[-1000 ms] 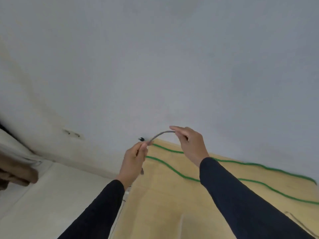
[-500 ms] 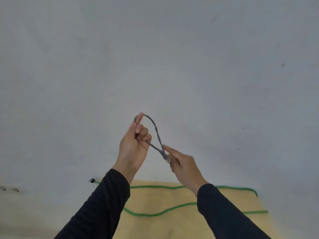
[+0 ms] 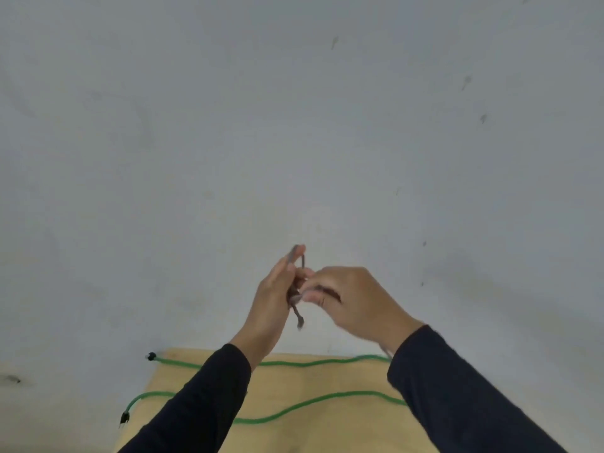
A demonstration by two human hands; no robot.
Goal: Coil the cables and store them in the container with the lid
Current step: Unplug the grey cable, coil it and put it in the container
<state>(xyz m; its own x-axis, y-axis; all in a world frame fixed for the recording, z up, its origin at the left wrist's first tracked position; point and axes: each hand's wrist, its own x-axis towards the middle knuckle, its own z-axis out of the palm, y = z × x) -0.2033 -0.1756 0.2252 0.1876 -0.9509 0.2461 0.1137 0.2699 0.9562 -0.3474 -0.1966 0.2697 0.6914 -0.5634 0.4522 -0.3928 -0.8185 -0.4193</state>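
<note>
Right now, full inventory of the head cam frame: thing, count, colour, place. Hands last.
grey cable: 1, dark grey, held up between both hands in front of the wall, one short end hanging below them
green cable: 1 as far as shows, green with dark plugs, lying in two long runs across the table, both plug ends at its left edge
table: 1, light wood, bottom centre against the wall
wall: 1, pale grey with small marks, fills most of the frame
container with lid: 0 in view
sleeves: 2, black, rising from the bottom edge
left hand: 1, gripping the grey cable
right hand: 1, blurred, closed on the grey cable
</note>
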